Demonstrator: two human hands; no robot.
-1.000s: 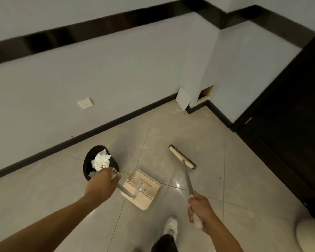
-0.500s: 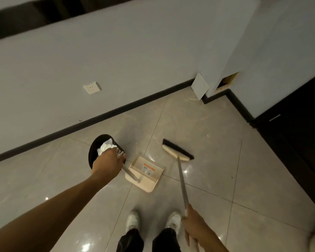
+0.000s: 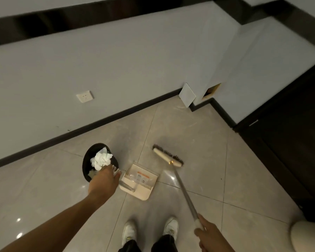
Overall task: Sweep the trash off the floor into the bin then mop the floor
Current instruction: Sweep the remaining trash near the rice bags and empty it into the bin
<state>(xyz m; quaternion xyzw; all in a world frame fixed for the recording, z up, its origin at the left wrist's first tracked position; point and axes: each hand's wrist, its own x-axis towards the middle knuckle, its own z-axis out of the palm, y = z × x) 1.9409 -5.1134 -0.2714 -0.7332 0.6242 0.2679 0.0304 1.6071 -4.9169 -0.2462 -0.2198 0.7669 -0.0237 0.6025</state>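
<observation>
Two firm grips needed: left hand clasped on the dustpan handle, right hand wrapped round the broom pole. Press the pan flat on the tiles just beside the bin, then draw the bristles toward it in short strokes. Probably little left, with crumpled paper already binned.

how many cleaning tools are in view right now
2. A cream plastic dustpan beside the black round bin, handle in the left hand; a cream-headed, brown-bristled broom to its right, held by the right hand. Others may lie out of frame.
</observation>
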